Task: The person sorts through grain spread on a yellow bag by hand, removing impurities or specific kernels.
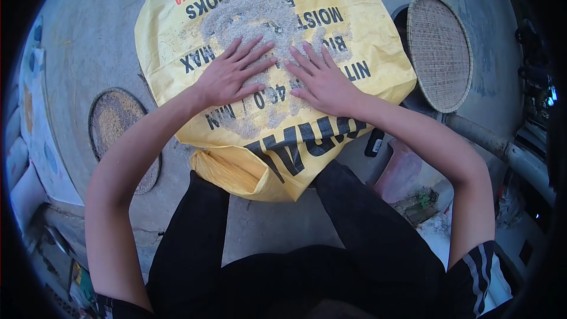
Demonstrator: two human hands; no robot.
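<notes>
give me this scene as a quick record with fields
left hand: open, flat, fingers spread, on the grain
right hand: open, flat, fingers spread, on the grain
grain: thin layer on the yellow sack
yellow sack: on the concrete ground, black print
woven tray: right of the sack
round tray: left of the sack, brownish contents

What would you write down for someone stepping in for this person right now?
Left hand: open, palm flat on the grain, fingers spread.
Right hand: open, flat on the grain beside it, not touching the left.
Things: the grain lies in a thin patch on the yellow sack on the ground. Woven tray at the right, round tray with brownish grainy stuff at the left.
Done: grain is on the sack, spread thin.
Left: probably more working of the patch; neither tray is in hand.
</notes>
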